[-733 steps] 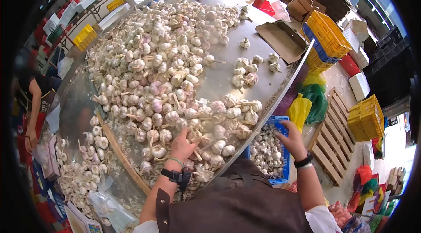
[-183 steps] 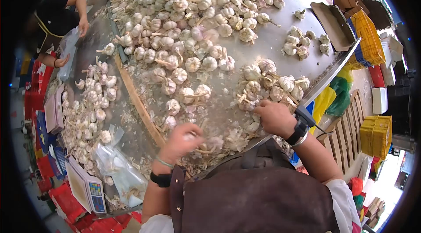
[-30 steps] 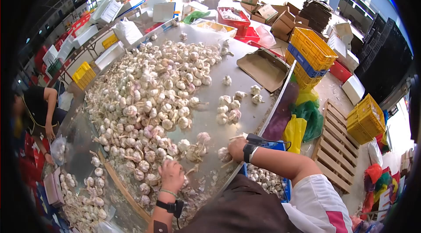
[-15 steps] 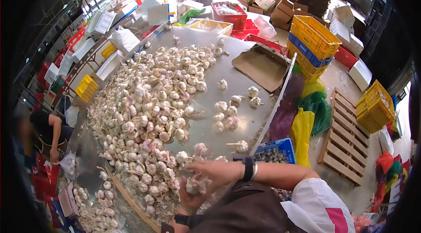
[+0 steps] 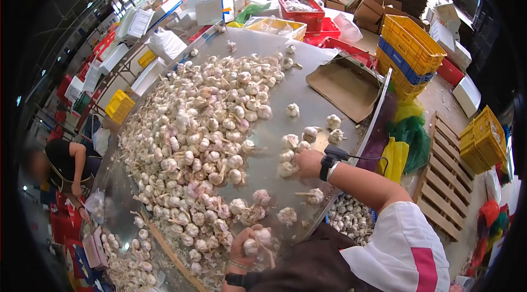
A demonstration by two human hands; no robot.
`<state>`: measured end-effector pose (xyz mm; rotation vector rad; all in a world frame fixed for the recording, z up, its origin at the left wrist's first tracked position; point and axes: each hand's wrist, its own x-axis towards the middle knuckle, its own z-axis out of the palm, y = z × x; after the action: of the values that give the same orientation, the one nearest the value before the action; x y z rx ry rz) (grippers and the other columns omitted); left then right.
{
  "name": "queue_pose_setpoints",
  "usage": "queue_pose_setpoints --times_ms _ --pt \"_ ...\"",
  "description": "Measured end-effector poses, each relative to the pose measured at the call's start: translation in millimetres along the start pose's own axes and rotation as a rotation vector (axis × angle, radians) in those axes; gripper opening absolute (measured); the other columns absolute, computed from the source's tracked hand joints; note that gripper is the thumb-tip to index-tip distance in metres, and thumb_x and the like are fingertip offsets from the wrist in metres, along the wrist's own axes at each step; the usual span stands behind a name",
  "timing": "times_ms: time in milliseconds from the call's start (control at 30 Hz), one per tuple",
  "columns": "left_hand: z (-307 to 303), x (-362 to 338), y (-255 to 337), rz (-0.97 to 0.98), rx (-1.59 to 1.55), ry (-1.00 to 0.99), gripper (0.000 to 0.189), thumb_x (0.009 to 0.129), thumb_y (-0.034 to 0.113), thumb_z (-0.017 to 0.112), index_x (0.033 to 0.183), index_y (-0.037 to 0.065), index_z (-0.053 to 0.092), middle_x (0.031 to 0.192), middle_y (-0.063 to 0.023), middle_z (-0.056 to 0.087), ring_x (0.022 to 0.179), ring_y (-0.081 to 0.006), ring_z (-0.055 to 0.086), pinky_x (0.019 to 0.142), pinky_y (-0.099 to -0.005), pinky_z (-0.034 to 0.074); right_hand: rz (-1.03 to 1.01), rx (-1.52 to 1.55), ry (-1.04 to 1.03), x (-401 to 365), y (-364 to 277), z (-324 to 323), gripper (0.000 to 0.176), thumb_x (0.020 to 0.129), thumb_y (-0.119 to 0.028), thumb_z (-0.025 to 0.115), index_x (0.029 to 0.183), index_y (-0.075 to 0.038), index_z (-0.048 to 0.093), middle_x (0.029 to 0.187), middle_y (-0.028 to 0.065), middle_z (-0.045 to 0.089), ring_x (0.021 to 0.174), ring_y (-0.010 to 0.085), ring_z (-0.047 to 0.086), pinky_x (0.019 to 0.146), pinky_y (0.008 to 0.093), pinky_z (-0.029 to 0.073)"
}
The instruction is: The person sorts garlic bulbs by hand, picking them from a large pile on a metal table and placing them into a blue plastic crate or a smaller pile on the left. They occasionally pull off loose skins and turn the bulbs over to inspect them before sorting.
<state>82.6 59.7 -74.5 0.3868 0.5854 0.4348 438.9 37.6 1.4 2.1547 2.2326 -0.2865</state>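
My left hand (image 5: 241,249), with a dark band on the wrist, is closed around garlic bulbs (image 5: 257,241) near the front edge of the metal table; a stem pokes out below. My right hand (image 5: 308,163) reaches over a small cluster of garlic bulbs (image 5: 287,154), its fingers curled down around a bulb and mostly hidden by the hand. Left of both hands spreads a large heap of garlic bulbs (image 5: 192,132). A single garlic bulb (image 5: 286,215) lies between my hands, and another with a long stem (image 5: 314,196) rests near the table's right edge.
A brown cardboard tray (image 5: 343,86) sits at the table's far right corner. Stacked yellow and blue crates (image 5: 409,50) and a wooden pallet (image 5: 446,176) stand to the right. A crate of small garlic bulbs (image 5: 351,218) is below the edge. At left, another person (image 5: 71,165) bends over.
My right hand has moved away from my left, forward and right to the small cluster. My left hand keeps hold of garlic. The view has shifted slightly.
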Motion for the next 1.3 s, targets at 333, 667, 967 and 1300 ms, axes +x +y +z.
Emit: queue_pose_setpoints --times_ms 333,667,967,1300 --pt "14.5 41.2 -3.9 -0.308 -0.123 -0.257 0.089 0.080 0.066 0.066 0.143 0.009 0.038 0.138 -0.0280 0.047 0.126 -0.0465 0.050 0.088 -0.0603 0.055 0.034 0.851 0.013 7.4 -30.7 3.9 0.061 0.082 -0.039 0.075 0.127 -0.002 0.056 0.110 0.0191 0.065 0.103 0.0364 0.063 0.088 0.0432 0.051" --pt "-1.4 36.3 -2.5 -0.323 -0.186 -0.216 0.069 0.084 0.055 0.068 0.131 0.009 0.048 0.119 -0.0237 0.059 0.110 -0.0441 0.059 0.078 -0.0565 0.057 0.323 0.472 0.072 47.9 38.0 17.0 0.049 0.082 -0.041 0.064 0.117 -0.007 0.062 0.101 0.0185 0.066 0.092 0.0364 0.066 0.085 0.0432 0.051" --pt "-30.4 7.2 -3.8 -0.146 -0.351 0.031 0.070 0.088 0.061 0.059 0.129 0.005 0.048 0.116 -0.0212 0.061 0.109 -0.0434 0.061 0.082 -0.0555 0.056 0.407 2.157 0.302 22.6 122.0 33.8 0.035 0.093 -0.034 0.065 0.112 -0.005 0.063 0.099 0.0042 0.065 0.090 0.0154 0.065 0.071 0.0315 0.054" --pt "-4.3 14.6 -0.8 -0.072 -0.158 0.035 0.066 0.091 0.058 0.056 0.125 0.002 0.051 0.111 -0.0235 0.062 0.108 -0.0437 0.063 0.059 -0.0442 0.062 0.304 0.252 0.014 64.9 128.2 54.9 0.041 0.079 -0.014 0.067 0.120 -0.014 0.064 0.108 0.0124 0.066 0.097 0.0349 0.065 0.084 0.0417 0.053"
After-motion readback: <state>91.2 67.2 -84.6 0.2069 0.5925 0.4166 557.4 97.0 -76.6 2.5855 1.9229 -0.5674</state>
